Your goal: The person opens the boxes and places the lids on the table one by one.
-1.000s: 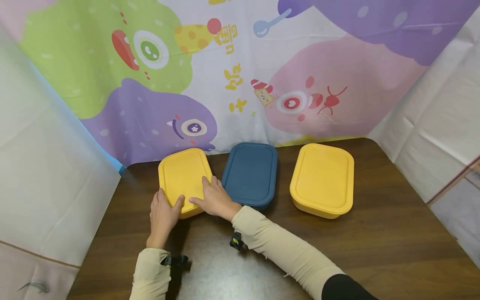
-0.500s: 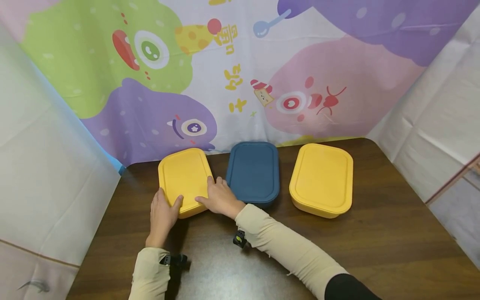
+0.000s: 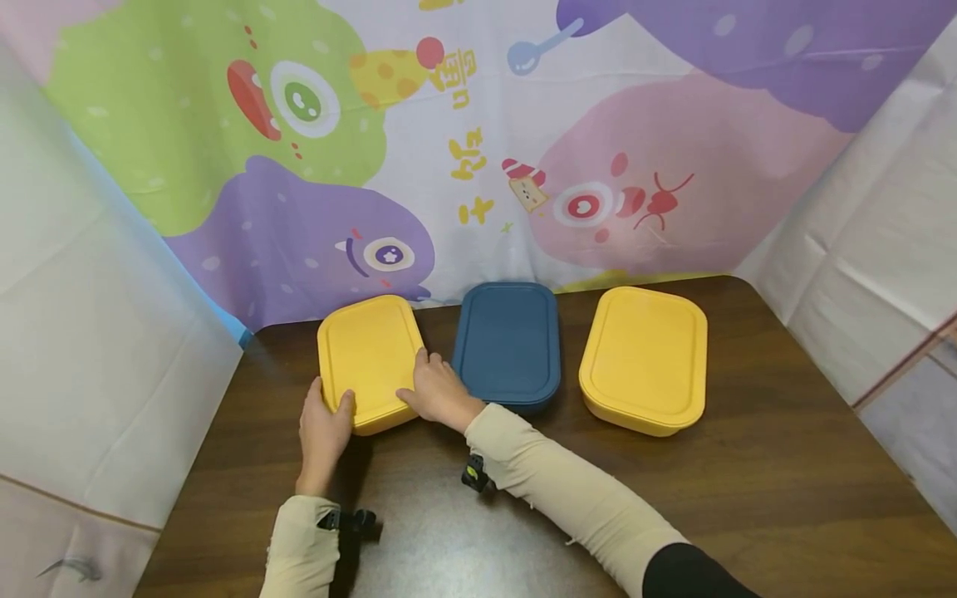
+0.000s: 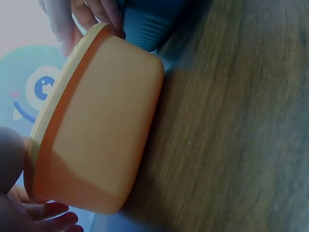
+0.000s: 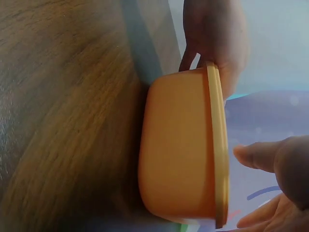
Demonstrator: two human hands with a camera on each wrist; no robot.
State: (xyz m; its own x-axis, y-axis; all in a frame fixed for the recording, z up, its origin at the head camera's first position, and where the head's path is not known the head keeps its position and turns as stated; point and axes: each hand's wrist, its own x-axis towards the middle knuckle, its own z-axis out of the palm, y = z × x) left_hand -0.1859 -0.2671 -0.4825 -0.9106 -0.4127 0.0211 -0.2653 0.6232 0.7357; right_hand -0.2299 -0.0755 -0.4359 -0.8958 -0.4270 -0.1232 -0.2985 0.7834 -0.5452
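Note:
A lidded yellow lunch box (image 3: 371, 357) rests at the table's left in the head view, its orange-yellow wall (image 4: 96, 121) filling much of the left wrist view. My left hand (image 3: 323, 428) grips its near left corner, thumb over the lid and fingers (image 4: 53, 212) along the side. At the opposite edge is my right hand (image 3: 443, 393), its fingers reaching down beside the box. The thumb (image 5: 253, 155) of that hand stands slightly off the lid in the right wrist view. Just right of these fingers stands a dark blue lunch box (image 3: 508, 342), lid on.
A second yellow lunch box (image 3: 645, 359) sits farther right on the brown wooden table (image 3: 718, 515). Behind the table hangs a printed cartoon curtain (image 3: 478, 241), close to the boxes' far ends. Pale cloth (image 3: 852, 241) hangs at both sides.
The right hand has slid right from over the lid toward the yellow lunch box's edge. The blue lunch box has shifted slightly right. The left hand has drawn slightly nearer the corner.

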